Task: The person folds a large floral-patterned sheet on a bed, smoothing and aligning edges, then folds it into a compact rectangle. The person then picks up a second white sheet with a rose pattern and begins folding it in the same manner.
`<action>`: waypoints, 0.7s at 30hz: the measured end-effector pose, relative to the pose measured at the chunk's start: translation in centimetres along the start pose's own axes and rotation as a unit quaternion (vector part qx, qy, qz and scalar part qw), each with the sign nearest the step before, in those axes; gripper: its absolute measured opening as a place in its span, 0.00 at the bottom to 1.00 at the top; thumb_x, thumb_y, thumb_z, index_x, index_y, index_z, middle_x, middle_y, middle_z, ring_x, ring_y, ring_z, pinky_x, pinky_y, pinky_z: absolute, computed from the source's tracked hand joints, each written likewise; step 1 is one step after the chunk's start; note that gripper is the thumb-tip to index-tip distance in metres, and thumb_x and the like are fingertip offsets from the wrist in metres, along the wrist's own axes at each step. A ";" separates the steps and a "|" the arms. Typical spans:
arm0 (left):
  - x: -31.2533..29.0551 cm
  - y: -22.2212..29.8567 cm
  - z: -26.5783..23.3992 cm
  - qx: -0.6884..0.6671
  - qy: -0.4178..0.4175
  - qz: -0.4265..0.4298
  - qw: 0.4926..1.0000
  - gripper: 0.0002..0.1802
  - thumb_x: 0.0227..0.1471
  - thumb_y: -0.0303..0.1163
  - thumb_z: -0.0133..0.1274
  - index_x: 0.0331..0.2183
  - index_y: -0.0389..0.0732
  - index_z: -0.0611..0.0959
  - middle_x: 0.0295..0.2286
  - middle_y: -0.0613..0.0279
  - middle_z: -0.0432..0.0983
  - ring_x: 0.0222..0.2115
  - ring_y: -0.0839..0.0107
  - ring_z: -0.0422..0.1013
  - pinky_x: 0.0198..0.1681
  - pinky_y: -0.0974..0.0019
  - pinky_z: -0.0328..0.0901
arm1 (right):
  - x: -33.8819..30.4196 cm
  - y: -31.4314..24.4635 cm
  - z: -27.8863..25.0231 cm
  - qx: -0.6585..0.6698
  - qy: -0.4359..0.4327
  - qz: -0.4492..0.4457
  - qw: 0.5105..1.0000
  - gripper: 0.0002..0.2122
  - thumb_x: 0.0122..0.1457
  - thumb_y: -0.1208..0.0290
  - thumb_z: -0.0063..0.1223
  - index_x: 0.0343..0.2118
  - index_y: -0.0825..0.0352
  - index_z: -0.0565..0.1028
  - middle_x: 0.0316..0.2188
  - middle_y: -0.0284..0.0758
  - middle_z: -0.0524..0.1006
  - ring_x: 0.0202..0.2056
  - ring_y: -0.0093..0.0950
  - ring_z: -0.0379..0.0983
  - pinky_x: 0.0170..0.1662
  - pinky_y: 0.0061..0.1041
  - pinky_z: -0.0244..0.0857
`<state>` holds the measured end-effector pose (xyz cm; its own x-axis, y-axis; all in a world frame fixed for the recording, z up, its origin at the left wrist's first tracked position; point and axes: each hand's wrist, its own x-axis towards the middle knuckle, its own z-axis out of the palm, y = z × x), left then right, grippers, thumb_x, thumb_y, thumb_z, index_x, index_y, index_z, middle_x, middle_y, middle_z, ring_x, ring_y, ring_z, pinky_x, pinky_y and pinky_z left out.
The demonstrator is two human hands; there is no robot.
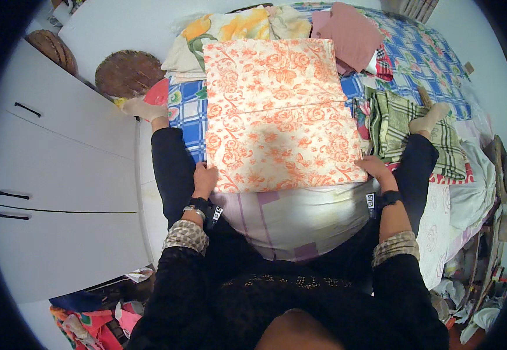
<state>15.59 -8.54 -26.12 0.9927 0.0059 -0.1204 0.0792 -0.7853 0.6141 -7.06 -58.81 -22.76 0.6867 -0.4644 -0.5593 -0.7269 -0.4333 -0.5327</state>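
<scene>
A cream cloth with an orange rose print (279,137) lies spread in front of me, folded into a rough rectangle with a crease across its middle. My left hand (205,179) is closed on its near left corner. At the near right corner, my right hand (374,167) pinches the cloth's edge; the fingertips are partly hidden. Beneath the near edge shows a pale sheet with purple bands (306,219) between my legs.
Behind the cloth lie a yellow-flowered fabric (239,26) and folded pink clothing (352,38). A green checked cloth (396,125) rests by my right foot. White cabinets (67,169) stand left, near a round brown board (128,73). Cluttered shelves (481,262) stand right.
</scene>
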 end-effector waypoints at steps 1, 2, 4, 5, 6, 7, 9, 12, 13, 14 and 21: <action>0.0 0.1 0.0 -0.018 -0.001 0.010 1.000 0.17 0.48 0.34 0.54 0.38 0.33 0.76 0.35 0.40 0.78 0.39 0.43 0.74 0.44 0.53 0.67 | -0.2 0.1 -0.1 0.059 -0.016 0.006 0.998 0.22 0.53 0.55 0.58 0.39 0.73 0.79 0.33 0.41 0.81 0.34 0.31 0.78 0.41 0.28 0.69; 0.0 0.2 0.0 -0.024 0.007 0.012 1.000 0.16 0.48 0.33 0.55 0.37 0.33 0.76 0.34 0.42 0.78 0.37 0.46 0.74 0.43 0.54 0.67 | -0.4 0.2 -0.3 0.096 -0.026 -0.022 0.995 0.20 0.53 0.57 0.58 0.38 0.73 0.79 0.31 0.39 0.81 0.32 0.29 0.77 0.38 0.27 0.69; -0.3 0.2 0.0 -0.084 0.038 0.027 0.995 0.14 0.48 0.32 0.57 0.35 0.33 0.76 0.32 0.46 0.78 0.34 0.53 0.74 0.40 0.57 0.67 | -0.9 0.4 -0.9 0.139 -0.033 0.004 0.990 0.17 0.53 0.60 0.59 0.37 0.72 0.79 0.29 0.35 0.81 0.28 0.25 0.76 0.34 0.24 0.69; -0.4 0.1 0.1 -0.136 0.059 0.041 0.988 0.13 0.48 0.30 0.58 0.34 0.33 0.76 0.31 0.48 0.77 0.33 0.57 0.74 0.39 0.59 0.67 | -1.2 0.4 -1.1 0.161 -0.024 -0.039 0.986 0.14 0.54 0.63 0.59 0.35 0.70 0.79 0.26 0.32 0.79 0.24 0.22 0.75 0.28 0.21 0.67; -0.5 -0.1 0.2 -0.188 0.081 0.055 0.977 0.12 0.48 0.29 0.58 0.33 0.33 0.75 0.29 0.51 0.77 0.31 0.61 0.74 0.38 0.61 0.67 | -1.3 0.4 -1.3 0.201 -0.018 -0.039 0.979 0.14 0.54 0.63 0.59 0.35 0.70 0.79 0.26 0.32 0.79 0.24 0.23 0.74 0.27 0.22 0.67; -0.5 -0.2 0.4 -0.283 0.061 0.037 0.957 0.11 0.49 0.27 0.59 0.33 0.33 0.76 0.28 0.56 0.76 0.29 0.70 0.71 0.36 0.66 0.67 | -1.4 0.4 -1.4 0.247 -0.018 -0.037 0.968 0.14 0.54 0.63 0.59 0.36 0.70 0.79 0.26 0.32 0.79 0.24 0.23 0.74 0.27 0.22 0.67; -0.2 -0.5 0.7 -0.266 0.028 -0.006 0.964 0.12 0.48 0.29 0.59 0.33 0.34 0.76 0.28 0.53 0.77 0.30 0.66 0.72 0.37 0.64 0.67 | -1.3 0.5 -1.4 0.278 -0.042 -0.021 0.960 0.15 0.53 0.64 0.60 0.37 0.71 0.79 0.25 0.33 0.80 0.23 0.24 0.74 0.26 0.23 0.67; 0.3 -0.9 1.1 -0.086 0.033 0.000 0.996 0.16 0.45 0.34 0.59 0.35 0.36 0.75 0.31 0.43 0.78 0.35 0.47 0.75 0.40 0.55 0.68 | -0.8 0.9 -0.8 0.094 -0.005 -0.036 0.995 0.15 0.52 0.63 0.60 0.37 0.71 0.79 0.25 0.34 0.80 0.22 0.25 0.75 0.25 0.23 0.67; 0.5 -0.9 1.3 -0.069 0.031 0.003 0.997 0.15 0.45 0.33 0.58 0.35 0.36 0.75 0.30 0.43 0.78 0.35 0.46 0.75 0.40 0.54 0.68 | -0.8 1.2 -0.8 0.096 -0.004 -0.007 0.995 0.16 0.50 0.62 0.61 0.35 0.71 0.80 0.25 0.36 0.80 0.22 0.26 0.75 0.25 0.25 0.68; 0.5 -0.9 1.3 -0.046 0.022 0.007 0.999 0.15 0.45 0.33 0.58 0.35 0.36 0.75 0.30 0.43 0.78 0.35 0.46 0.75 0.40 0.53 0.68 | -0.6 1.5 -0.5 0.116 -0.012 0.001 0.993 0.16 0.50 0.62 0.61 0.35 0.72 0.80 0.25 0.36 0.80 0.22 0.27 0.75 0.25 0.25 0.69; -0.8 1.1 0.0 -0.032 0.006 -0.012 0.999 0.19 0.47 0.29 0.56 0.42 0.33 0.74 0.34 0.42 0.78 0.38 0.46 0.74 0.43 0.53 0.68 | -1.9 1.1 -0.9 -0.111 0.029 -0.025 0.993 0.22 0.47 0.51 0.60 0.36 0.66 0.81 0.32 0.44 0.81 0.37 0.36 0.78 0.43 0.35 0.69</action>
<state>14.85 -9.42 -25.39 0.9915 0.0308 -0.1268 0.1074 -0.7443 0.6592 -9.12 -59.13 -21.68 0.7257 -0.4791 -0.4938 -0.6791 -0.6142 -0.4020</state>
